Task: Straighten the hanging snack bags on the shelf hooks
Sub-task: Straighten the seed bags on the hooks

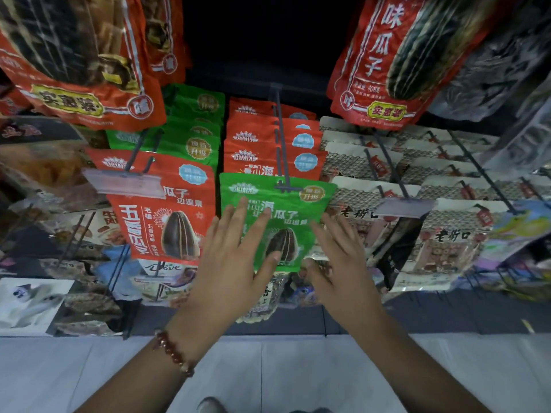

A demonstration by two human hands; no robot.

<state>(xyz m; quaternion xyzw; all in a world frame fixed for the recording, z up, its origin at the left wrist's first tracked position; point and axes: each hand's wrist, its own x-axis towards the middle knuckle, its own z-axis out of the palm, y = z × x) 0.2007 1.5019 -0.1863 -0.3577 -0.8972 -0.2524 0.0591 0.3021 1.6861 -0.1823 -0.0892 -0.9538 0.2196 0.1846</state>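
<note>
We see a shop shelf [268, 81] of dark hooks crowded with hanging snack bags, viewed from above the person's arms. At the top, far left and far right, hang two large red seed bags [74, 61], the biggest packets in view. On the right, rows of white bags printed with street scenes [441, 248] run back along several hooks. Left of centre hangs a red sunflower seed bag [161, 216], with green bags [193, 126] behind it and a clear price tag holder [125, 183] in front of its top edge. In the centre, a green sunflower seed bag [280, 210] hangs at the near end of a hook [281, 144], in front of a stack of red bags [268, 138]. Our left hand [235, 263] lies flat against the green bag's left side, fingers straight and spread. Our right hand [337, 257] is at its right edge, fingers straight and loosely spread, gripping nothing; we cannot tell whether it touches the bag. A beaded bracelet [173, 351] circles the left wrist.
</note>
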